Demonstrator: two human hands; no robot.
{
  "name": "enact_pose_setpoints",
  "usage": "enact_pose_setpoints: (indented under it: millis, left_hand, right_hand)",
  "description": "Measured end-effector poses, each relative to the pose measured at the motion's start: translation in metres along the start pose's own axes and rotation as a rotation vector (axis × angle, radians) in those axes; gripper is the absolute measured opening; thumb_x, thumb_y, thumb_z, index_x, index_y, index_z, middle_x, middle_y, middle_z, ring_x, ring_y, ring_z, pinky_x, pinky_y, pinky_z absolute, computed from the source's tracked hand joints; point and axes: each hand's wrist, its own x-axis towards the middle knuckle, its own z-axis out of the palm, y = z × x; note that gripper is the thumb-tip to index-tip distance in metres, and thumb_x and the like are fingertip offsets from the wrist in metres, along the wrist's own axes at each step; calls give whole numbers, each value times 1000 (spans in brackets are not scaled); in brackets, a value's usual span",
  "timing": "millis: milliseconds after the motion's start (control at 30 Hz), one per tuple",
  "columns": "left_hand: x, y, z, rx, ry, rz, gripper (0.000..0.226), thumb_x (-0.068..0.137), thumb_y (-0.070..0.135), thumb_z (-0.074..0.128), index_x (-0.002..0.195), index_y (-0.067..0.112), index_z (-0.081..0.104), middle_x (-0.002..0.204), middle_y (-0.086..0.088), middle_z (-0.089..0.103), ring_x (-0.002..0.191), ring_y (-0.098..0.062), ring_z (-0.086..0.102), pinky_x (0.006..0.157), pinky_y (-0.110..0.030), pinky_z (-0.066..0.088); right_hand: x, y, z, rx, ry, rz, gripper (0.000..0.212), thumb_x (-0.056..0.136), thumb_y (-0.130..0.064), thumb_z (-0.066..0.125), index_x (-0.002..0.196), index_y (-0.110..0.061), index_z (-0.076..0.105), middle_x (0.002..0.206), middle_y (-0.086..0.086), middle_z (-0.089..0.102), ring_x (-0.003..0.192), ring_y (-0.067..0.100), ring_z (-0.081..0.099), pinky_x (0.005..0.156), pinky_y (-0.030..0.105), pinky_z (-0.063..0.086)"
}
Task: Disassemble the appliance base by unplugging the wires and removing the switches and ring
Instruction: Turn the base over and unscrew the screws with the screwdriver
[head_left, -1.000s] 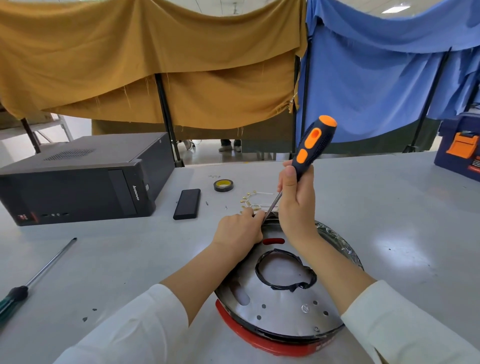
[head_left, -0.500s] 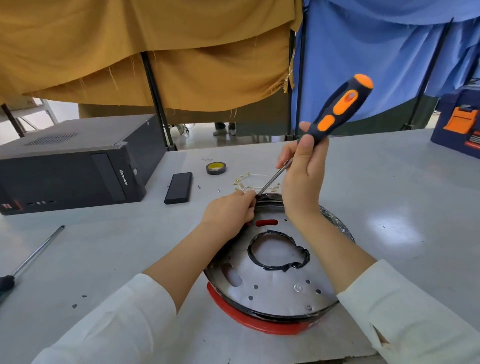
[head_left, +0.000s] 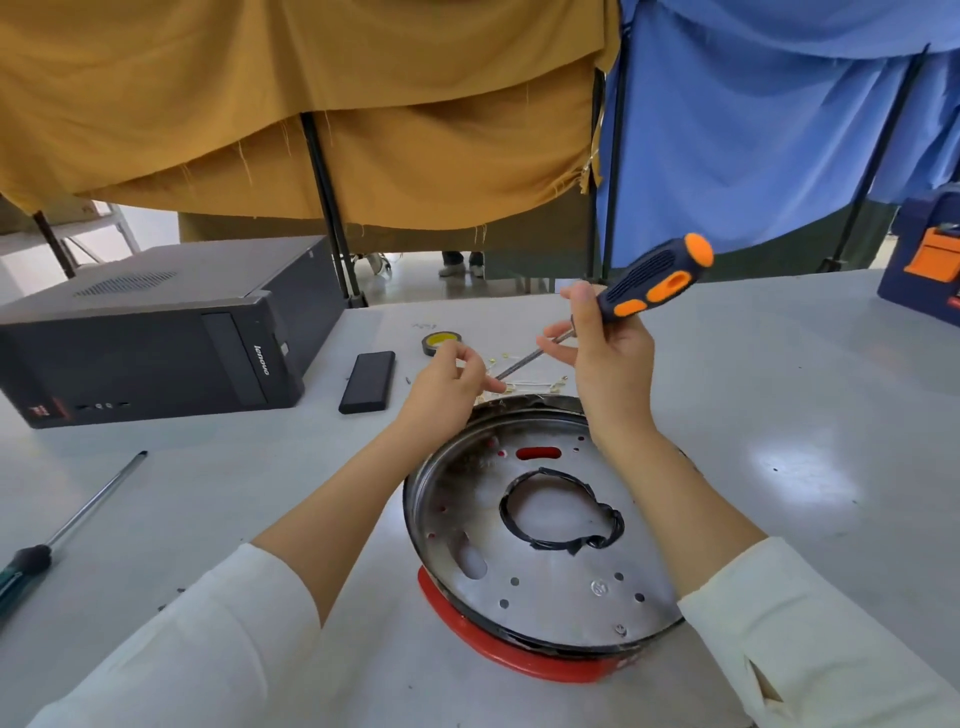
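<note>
So the base (head_left: 540, 525) sits upside down on the table (head_left: 779, 415), metal pan up with a red rim underneath along its near edge. Inside the pan there's a black ring (head_left: 563, 512) lying loose around the centre, and a red slot toward the far side of the pan. Both hands are up over the far rim of the base. Right hand (head_left: 608, 358) is curled around the screwdriver (head_left: 618, 306) where the orange and black handle meets the shaft, handle tilted up and to the right, tip pointing down-left. Left hand (head_left: 449, 387) meets the tip with thumb and fingers pinched together; can't tell if there's a tiny part between them. Just past the base's far rim is a little bunch of pale wires (head_left: 535, 383) on the table. Further beyond the base are a tape roll (head_left: 440, 341) and a black block (head_left: 368, 382), then a PC case (head_left: 150, 332) off to the left. A 2nd screwdriver (head_left: 62, 535) lies well left of the base.
</note>
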Motion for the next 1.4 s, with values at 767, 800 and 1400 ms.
enact_pose_setpoints:
  millis: [767,800,1400]
  left_hand:
    - [-18,-31,-41,-165,186,-157,18,86,19,62,90,2,61,89,-7,71,77,-10,71,87,-40,54]
    - [-17,-37,-43,-170,196,-170,18,84,19,65,89,1,61,87,-8,71,76,-9,71,88,-40,54]
    - [57,-106,-20,245,255,-47,6,83,21,70,81,17,65,77,5,64,58,-5,60,61,-21,45]
  right_hand:
    - [24,12,-37,-957,-820,89,35,83,-3,64,98,-28,45,84,2,61,77,27,62,82,48,52]
    - [25,15,-38,-966,-854,114,34,82,-4,65,96,-28,44,85,4,60,78,30,62,82,48,53]
    - [42,44,-33,-1079,-1135,320,46,78,-17,74,97,-30,34,77,-8,52,67,21,53,57,25,39]
